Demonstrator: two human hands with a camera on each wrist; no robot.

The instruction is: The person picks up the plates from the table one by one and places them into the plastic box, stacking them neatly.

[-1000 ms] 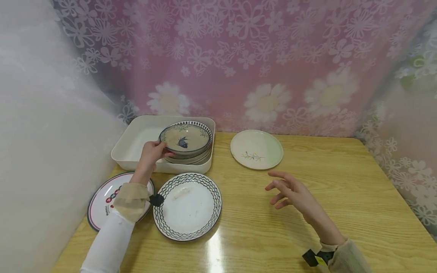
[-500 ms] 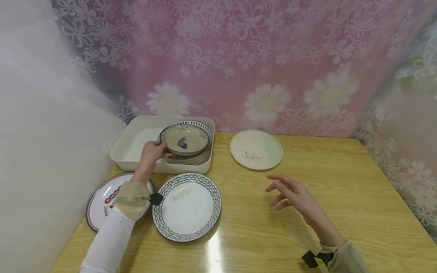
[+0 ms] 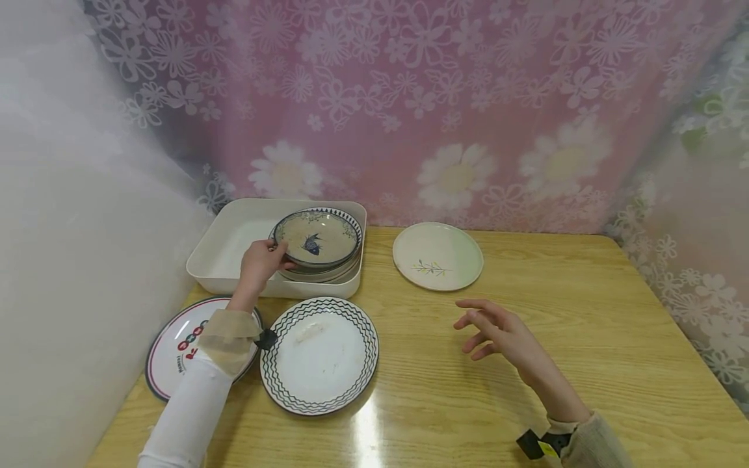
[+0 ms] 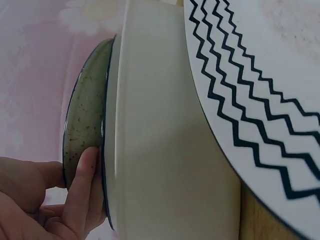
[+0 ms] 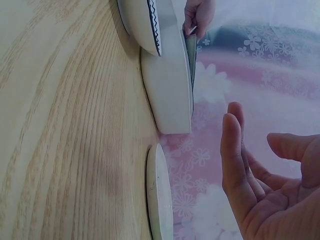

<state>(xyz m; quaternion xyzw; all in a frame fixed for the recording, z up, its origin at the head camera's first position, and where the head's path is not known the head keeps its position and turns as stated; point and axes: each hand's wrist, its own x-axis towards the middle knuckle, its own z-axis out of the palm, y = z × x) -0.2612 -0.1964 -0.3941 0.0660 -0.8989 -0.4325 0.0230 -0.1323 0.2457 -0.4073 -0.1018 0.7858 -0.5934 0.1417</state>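
My left hand (image 3: 261,263) pinches the near left rim of a bowl (image 3: 318,237) with a blue fish painted inside. Thumb on the rim and fingers beneath, it holds the bowl over a stack of dishes (image 3: 318,275) in the right part of a cream plastic tub (image 3: 225,284). The left wrist view shows the speckled green underside of the bowl (image 4: 85,117) above the tub's wall. Over the right side of the table, my right hand (image 3: 497,331) hovers with relaxed, slightly bent fingers and holds nothing; in the right wrist view its fingers (image 5: 232,150) are apart from the thumb.
A white plate with black zigzag rings (image 3: 318,357) lies in front of the tub. Left of it, partly under my forearm, is a plate with a red and blue rim (image 3: 170,348). A pale plate with a leaf sprig (image 3: 439,255) lies at the back, right of the tub.
The bowl's tilt has changed slightly, its near edge a little lower in my left hand's grip. My right hand stays in place.
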